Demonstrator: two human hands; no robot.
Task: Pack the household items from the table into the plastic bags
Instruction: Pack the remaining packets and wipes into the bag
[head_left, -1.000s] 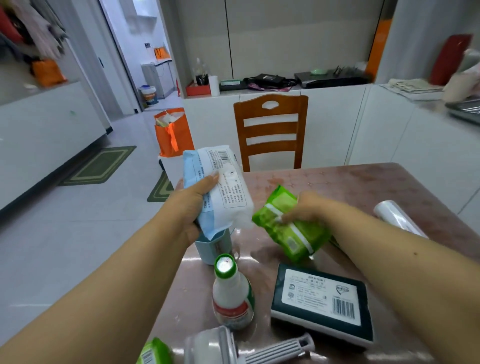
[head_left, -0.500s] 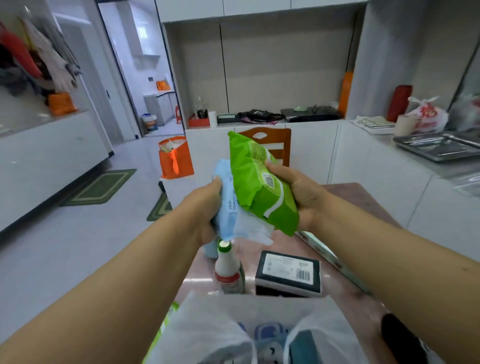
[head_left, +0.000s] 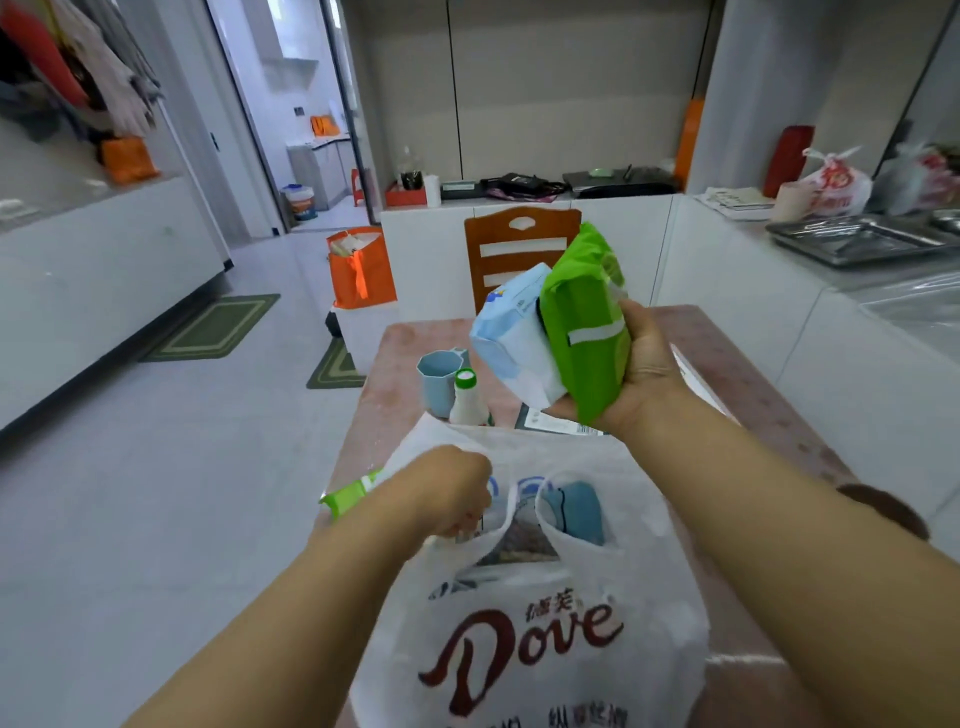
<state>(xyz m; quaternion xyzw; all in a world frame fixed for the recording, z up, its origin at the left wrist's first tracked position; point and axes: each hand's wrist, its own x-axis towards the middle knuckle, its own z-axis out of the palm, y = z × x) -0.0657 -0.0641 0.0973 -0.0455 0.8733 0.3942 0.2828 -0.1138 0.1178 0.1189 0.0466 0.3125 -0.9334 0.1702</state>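
the right hand (head_left: 641, 364) is raised above the far middle of the pinkish brown table (head_left: 737, 374), its fingers curled under and round two soft packs held side by side: a bright green plastic pack with a pale strip (head_left: 587, 322) on the right and a light blue and white plastic pack (head_left: 511, 338) on the left, the two pressed against each other and tilted upright. the left hand (head_left: 449, 491) is lower and nearer, at the left rim of the white plastic bag printed with brown "dove" lettering (head_left: 524, 623); its fingers are curled and it seems to pinch the bag's left handle, though the fingertips are hidden. the bag stands on the near part of the table with its mouth open, and blue items show inside between the two handles. just left of the left wrist a green and white item (head_left: 348, 496) pokes out at the table edge. beyond the bag stand a pale blue plastic cup (head_left: 439, 376) and, just beside it, a white bottle with a green cap (head_left: 467, 397). a sliver of a dark flat pack with a white label (head_left: 556, 422) shows below the right hand. a brown wooden chair (head_left: 511, 254) stands at the table's far end, an orange bag (head_left: 361, 267) on the floor to its left.
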